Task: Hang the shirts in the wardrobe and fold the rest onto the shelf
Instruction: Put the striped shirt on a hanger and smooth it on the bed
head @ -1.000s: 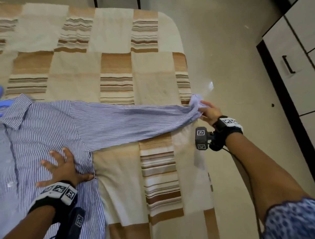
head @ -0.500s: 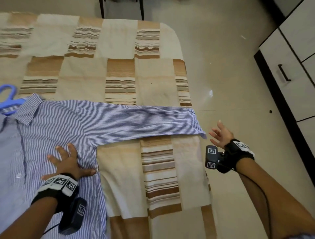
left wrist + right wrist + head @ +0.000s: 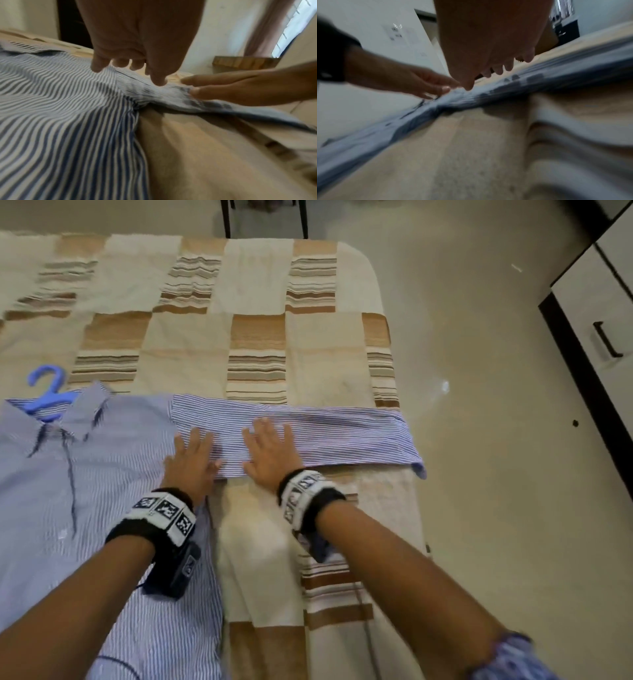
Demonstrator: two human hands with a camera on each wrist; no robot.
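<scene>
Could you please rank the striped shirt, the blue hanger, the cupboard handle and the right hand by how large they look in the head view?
1. Shirt, by far the largest.
2. Right hand.
3. Hanger, partly hidden under the collar, so unsure against the hand.
4. Cupboard handle.

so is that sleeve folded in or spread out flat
Spread out flat: the sleeve lies straight across the bedspread to its edge, both hands pressing it.

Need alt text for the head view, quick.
Both hands, left hand and right hand, press flat on the outstretched sleeve of a blue striped shirt spread over a beige patchwork bedspread, a blue hanger at its collar.
</scene>
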